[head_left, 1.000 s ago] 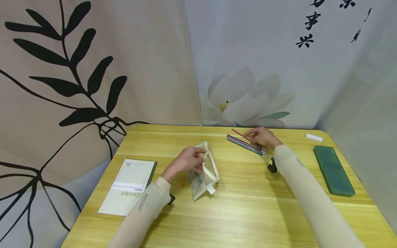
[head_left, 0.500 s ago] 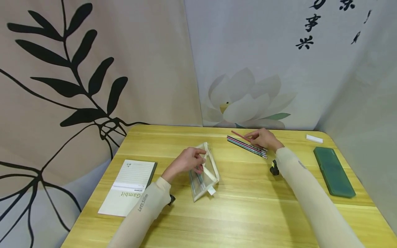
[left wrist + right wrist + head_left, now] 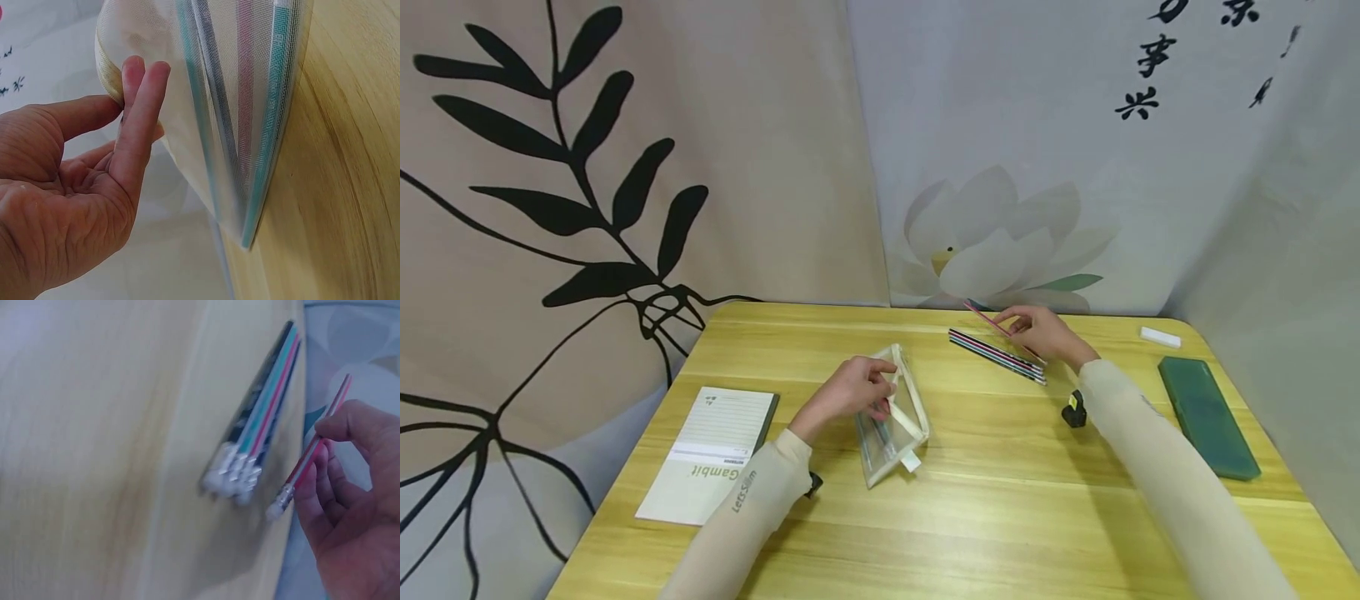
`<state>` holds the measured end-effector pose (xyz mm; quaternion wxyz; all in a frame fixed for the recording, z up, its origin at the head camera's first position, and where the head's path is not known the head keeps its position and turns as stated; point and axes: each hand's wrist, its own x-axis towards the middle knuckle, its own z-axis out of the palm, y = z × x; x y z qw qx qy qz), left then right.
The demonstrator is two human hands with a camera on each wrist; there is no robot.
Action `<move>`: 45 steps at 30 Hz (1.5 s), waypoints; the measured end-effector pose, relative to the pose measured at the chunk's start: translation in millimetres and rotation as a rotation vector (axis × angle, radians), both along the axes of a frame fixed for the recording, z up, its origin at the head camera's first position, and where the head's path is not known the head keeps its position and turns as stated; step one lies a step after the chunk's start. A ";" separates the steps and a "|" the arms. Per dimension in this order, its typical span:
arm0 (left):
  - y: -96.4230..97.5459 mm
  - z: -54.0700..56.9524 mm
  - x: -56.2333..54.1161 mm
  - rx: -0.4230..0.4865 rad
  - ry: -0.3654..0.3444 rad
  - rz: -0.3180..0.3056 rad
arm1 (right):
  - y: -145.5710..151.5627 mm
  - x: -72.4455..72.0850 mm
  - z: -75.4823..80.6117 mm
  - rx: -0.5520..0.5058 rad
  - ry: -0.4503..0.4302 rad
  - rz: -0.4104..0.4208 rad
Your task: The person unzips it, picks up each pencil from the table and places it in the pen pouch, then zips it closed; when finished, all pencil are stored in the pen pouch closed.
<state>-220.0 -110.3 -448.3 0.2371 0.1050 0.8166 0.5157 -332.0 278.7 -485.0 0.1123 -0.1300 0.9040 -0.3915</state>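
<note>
Change: right hand point(image 3: 1043, 335) has raised the red pencil point(image 3: 306, 461) off the table point(image 3: 970, 500); half a second ago it lay lower, along the bundle point(image 3: 996, 356). Its far tip now overlaps the back edge in head view, and the right wrist view shows a gap to the rest. Reads to me as one pencil singled out, sorting step only partly done. Left hand point(image 3: 850, 390) hasn't moved.

Fingers: right pinched narrow on the red pencil, thumb against fingertips. Left pinching the mesh pouch point(image 3: 907, 421) at its rim, two fingers sticking out straight.

Layout, clocked from pouch at mid-table: bundle at 2, held pencil just off the bundle's 12 to 1 side, notebook point(image 3: 711, 450) at 9, green case point(image 3: 1208, 418) at 3, white block point(image 3: 1160, 337) between 2 and 3.

Count: 1 pencil in hand; at least 4 in the bundle, blurred, can't pin exact; about 4 pencils inside point(image 3: 245, 94) the pouch, seen through mesh; 1 pouch, 1 notebook, 1 green case, 1 white block.
</note>
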 end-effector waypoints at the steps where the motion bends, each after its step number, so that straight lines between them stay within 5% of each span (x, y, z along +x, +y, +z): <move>1: 0.0 -0.4 -0.1 -0.003 0.003 0.000 | -2.1 0.6 3.0 -0.012 0.001 0.001; 17: -6.5 -4.0 0.7 -0.011 0.011 0.000 | -49.3 30.5 31.8 -0.185 -0.027 0.164; 26: -3.4 -0.1 0.7 -0.009 0.010 -0.008 | -66.1 55.4 31.6 -0.419 -0.264 0.219; 35: -1.6 -1.2 0.7 -0.012 0.020 -0.034 | -80.9 74.6 17.6 -0.414 -0.378 0.249; 45: 0.6 0.0 1.7 -0.008 0.010 -0.016 | -98.1 92.7 12.7 -0.477 -0.622 0.174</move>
